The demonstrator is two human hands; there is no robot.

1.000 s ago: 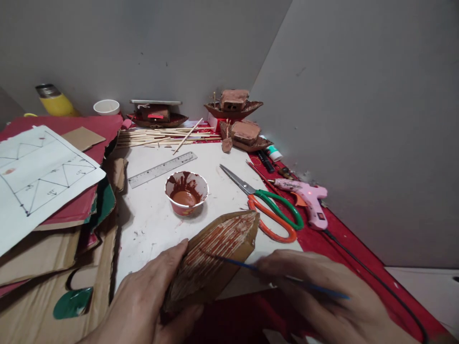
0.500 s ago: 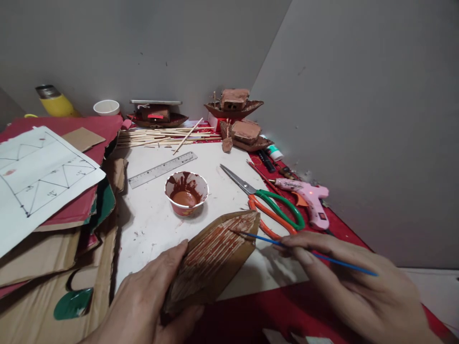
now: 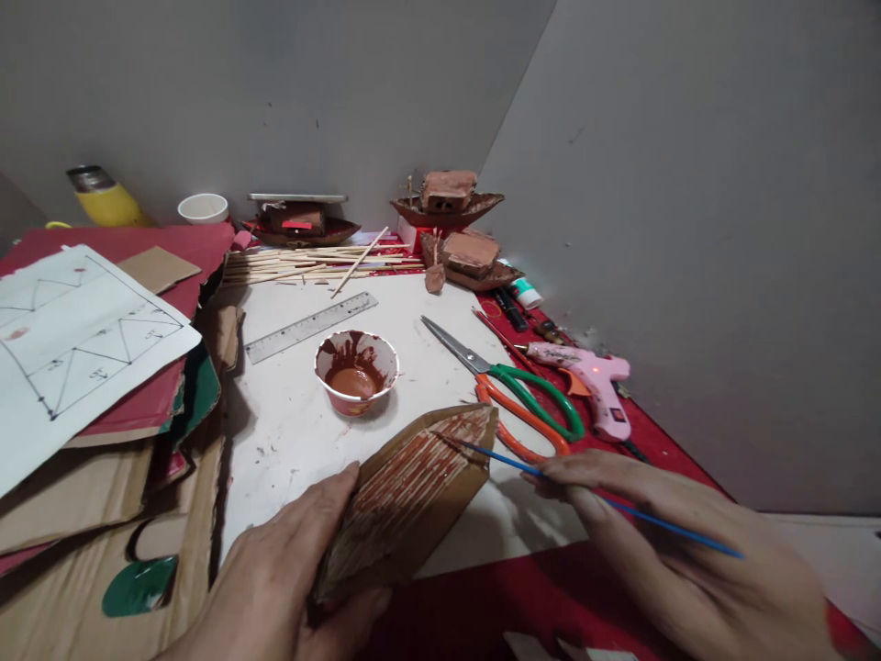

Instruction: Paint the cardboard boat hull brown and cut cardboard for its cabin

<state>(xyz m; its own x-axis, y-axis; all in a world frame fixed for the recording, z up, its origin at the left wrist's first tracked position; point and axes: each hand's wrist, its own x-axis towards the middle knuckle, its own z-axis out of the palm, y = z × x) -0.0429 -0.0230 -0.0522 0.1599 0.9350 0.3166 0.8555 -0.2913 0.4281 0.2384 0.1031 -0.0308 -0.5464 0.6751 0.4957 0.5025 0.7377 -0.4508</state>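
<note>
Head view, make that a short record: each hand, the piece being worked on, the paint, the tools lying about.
Left hand: holds boat-shaped piece
Right hand: holds blue paintbrush, tip at the piece's ridged face
Piece: tilted, reddish-brown streaks on ridges
Paint: brown, in paper cup
Tools: scissors, ruler, pink glue gun
Far side: thin sticks, three model boats

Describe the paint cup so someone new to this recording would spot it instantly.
Find the large white sheet in the centre of the view. On it, between the ruler and the boat-shaped piece held by the left hand, stands the paint cup. Unlike the white cup at the back, its inside is smeared reddish-brown.
</note>
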